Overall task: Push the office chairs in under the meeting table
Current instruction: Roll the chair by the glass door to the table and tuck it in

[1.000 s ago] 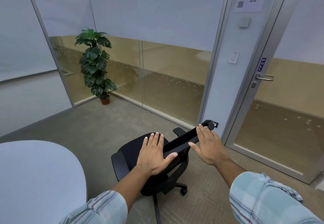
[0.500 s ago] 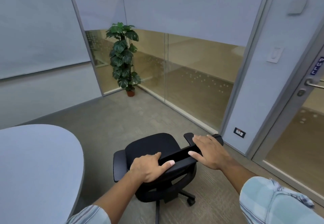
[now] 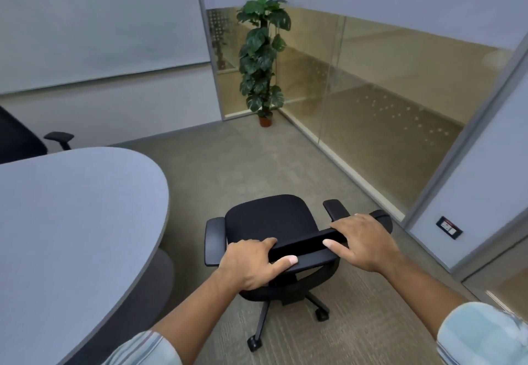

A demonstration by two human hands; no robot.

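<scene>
A black office chair (image 3: 270,219) on castors stands on the carpet just in front of me, its seat facing away. My left hand (image 3: 251,263) grips the left part of its backrest top edge, fingers curled over it. My right hand (image 3: 361,240) holds the right part of the same edge. The grey rounded meeting table (image 3: 71,222) fills the lower left; its edge lies a short way left of the chair's left armrest. A second black chair (image 3: 20,139) shows behind the table at the far left, partly cut off.
A tall potted plant (image 3: 261,59) stands in the far corner by the glass partition (image 3: 385,93). The glass wall and a panel with a floor-level socket (image 3: 448,227) run along the right. Carpet lies open between chair and plant.
Both hands went from resting flat on the backrest to curling around its top edge. My view swung left, bringing more of the table and the second chair into sight.
</scene>
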